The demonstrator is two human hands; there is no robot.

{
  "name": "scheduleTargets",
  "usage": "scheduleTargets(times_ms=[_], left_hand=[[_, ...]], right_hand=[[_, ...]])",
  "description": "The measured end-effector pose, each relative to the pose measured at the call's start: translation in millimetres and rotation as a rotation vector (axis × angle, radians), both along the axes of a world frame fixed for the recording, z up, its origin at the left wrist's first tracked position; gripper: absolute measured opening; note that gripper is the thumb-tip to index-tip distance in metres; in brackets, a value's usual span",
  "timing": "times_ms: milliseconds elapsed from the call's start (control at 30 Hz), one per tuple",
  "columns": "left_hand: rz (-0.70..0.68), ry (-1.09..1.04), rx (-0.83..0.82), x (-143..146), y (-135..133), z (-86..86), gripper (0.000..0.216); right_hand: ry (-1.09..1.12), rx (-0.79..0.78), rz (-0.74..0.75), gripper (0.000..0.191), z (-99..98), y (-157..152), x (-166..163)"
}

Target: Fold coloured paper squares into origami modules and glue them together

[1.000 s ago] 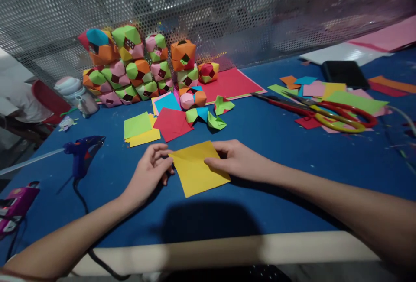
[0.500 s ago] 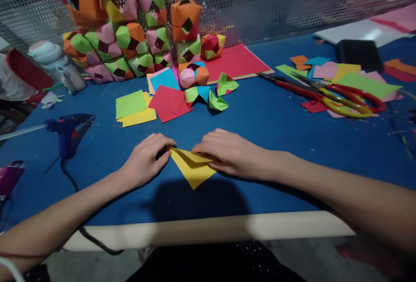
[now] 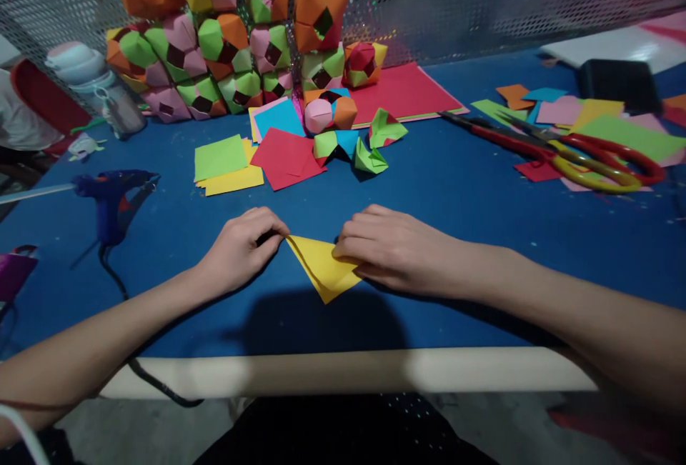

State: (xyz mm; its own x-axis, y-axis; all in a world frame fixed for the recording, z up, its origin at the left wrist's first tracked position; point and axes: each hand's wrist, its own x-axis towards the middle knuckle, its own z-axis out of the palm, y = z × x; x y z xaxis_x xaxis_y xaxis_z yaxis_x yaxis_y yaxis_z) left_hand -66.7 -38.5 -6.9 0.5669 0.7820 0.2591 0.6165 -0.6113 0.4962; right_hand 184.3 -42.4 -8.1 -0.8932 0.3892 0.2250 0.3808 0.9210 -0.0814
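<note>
A yellow paper square (image 3: 321, 268), folded into a triangle, lies on the blue table (image 3: 455, 222) near its front edge. My left hand (image 3: 244, 247) pinches the triangle's left corner, fingers curled. My right hand (image 3: 389, 247) lies on the right half of the paper, its fingertips pressing down on the fold. Both forearms reach in from the bottom of the view.
Loose green, yellow, red and blue paper squares (image 3: 251, 158) and small folded pieces (image 3: 369, 158) lie behind. A stack of paper balls (image 3: 236, 43) stands against the mesh wall. Scissors (image 3: 579, 154) lie right among scraps. A blue glue gun (image 3: 115, 193) and bottle (image 3: 93, 86) sit left.
The flat yellow square has been folded corner to corner into a triangle. My hands have closed in on its two ends, and the view has tilted down a little.
</note>
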Motion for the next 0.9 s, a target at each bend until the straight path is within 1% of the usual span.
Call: scheduleTargets(times_ms=[200, 433, 533, 700, 900], left_hand=[[0.016, -0.024, -0.027, 3, 1, 0.9, 0.012], [-0.012, 0.03, 0.017, 4, 2, -1.8, 0.013], [-0.02, 0.041, 0.037, 5, 3, -2.7, 0.014], [-0.03, 0.05, 0.051, 5, 3, -3.6, 0.013], [-0.027, 0.043, 0.042, 6, 3, -3.0, 0.013]], right_hand=[[-0.02, 0.172, -0.01, 0.026, 0.6, -4, -7], [0.013, 0.274, -0.006, 0.03, -1.1, -10, -12], [0.004, 0.278, 0.03, 0.034, -1.8, -12, -12], [-0.052, 0.264, 0.061, 0.035, -2.1, -15, -12], [-0.091, 0.298, 0.059, 0.035, -1.8, -21, -10]])
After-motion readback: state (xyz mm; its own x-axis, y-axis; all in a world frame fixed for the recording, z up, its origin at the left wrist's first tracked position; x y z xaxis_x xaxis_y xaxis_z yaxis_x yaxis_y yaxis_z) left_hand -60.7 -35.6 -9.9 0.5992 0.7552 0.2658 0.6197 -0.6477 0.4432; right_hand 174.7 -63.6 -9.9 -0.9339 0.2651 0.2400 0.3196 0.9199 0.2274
